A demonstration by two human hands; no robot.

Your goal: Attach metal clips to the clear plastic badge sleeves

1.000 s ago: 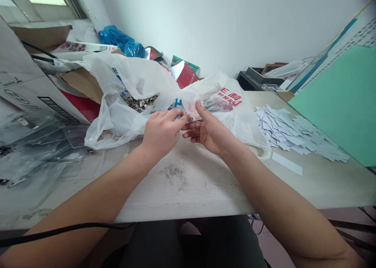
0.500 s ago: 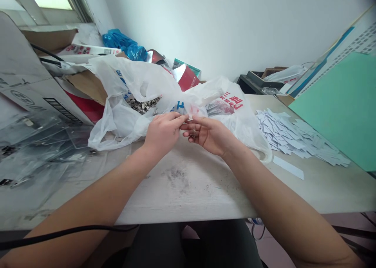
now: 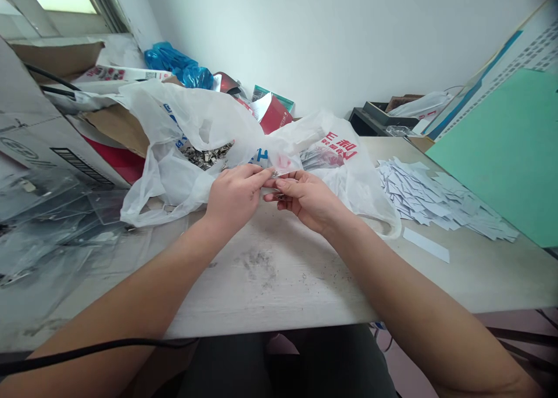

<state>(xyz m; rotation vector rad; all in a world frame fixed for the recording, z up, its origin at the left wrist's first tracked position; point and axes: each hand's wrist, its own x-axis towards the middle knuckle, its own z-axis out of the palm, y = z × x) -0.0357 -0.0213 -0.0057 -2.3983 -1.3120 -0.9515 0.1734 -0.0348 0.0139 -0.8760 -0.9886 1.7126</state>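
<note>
A white plastic bag (image 3: 174, 174) sits at twelve o'clock on the table (image 3: 279, 287), holding a heap of metal clips (image 3: 204, 156). Paper slips (image 3: 436, 203) lie at two o'clock, clear plastic sheets (image 3: 52, 223) at nine. The left hand (image 3: 235, 197) and right hand (image 3: 307, 200), half-closed, pinch a small metal piece (image 3: 275, 174), mostly hidden by the fingers.

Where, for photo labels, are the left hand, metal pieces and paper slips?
left hand (image 3: 234, 198), head view, back of hand
metal pieces (image 3: 204, 157), head view, heap's middle
paper slips (image 3: 418, 192), head view, pile's middle
</note>
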